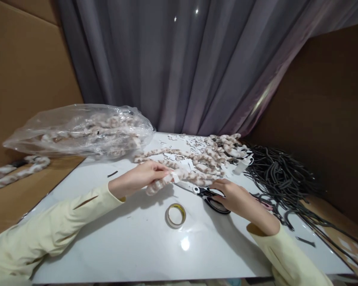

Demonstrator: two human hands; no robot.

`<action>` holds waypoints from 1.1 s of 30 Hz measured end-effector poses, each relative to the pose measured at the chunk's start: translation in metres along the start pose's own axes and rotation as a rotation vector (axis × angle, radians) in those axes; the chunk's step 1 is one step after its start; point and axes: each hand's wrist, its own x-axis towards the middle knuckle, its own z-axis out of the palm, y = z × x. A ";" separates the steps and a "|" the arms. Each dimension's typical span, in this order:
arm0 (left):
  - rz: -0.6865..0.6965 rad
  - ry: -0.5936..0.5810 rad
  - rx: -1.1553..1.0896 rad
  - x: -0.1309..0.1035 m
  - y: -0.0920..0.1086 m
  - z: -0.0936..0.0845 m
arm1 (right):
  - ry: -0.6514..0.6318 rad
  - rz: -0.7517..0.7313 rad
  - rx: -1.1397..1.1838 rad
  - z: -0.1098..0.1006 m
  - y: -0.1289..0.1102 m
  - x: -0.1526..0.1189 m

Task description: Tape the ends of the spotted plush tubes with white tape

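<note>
My left hand [150, 174] pinches a fluffy white-and-brown plush cord [155, 186] above the table. A small white piece [175, 177], like tape or a label, sits on the cord by my fingertips. My right hand [231, 194] has its fingers at the handles of black-handled scissors [207, 195], whose blades point left toward the cord. Part of the far handle is covered by my fingers. Nearer to me, a roll of tape [176, 215] lies flat on the table.
More plush cords [210, 159] are heaped behind my hands among small paper scraps [193, 143]. A clear plastic bag [80, 129] of cords stands back left. Tangled black cords [277, 171] and a white bottle [241, 165] are at right. Cardboard walls [331, 119] flank the white table [122, 250].
</note>
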 end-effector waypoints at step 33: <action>0.257 0.076 0.260 -0.007 0.001 0.016 | 0.357 -0.249 0.592 -0.016 -0.065 0.021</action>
